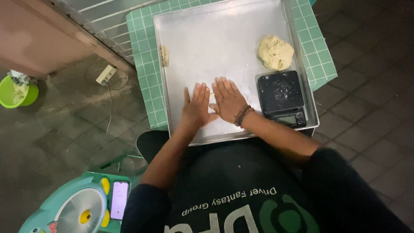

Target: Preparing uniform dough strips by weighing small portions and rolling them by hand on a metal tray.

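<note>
A large metal tray [224, 26] lies on a green checked table. My left hand [196, 106] and my right hand [228, 100] press flat, side by side, on the tray's floured near part. A thin bit of pale dough [212, 94] shows between them; most of it is hidden under the palms. A beaded bracelet circles my right wrist. A big lump of pale dough [275, 52] rests at the tray's right side. Below it sits a small black scale [282, 97]. A short ridged strip of dough [164, 55] lies at the tray's left edge.
The green checked table [144, 39] shows around the tray. On the tiled floor lie a white power adapter with cable [106, 74] and a green bucket [16, 90]. A teal fan-like device [77, 209] and a lit phone [119, 199] sit at lower left.
</note>
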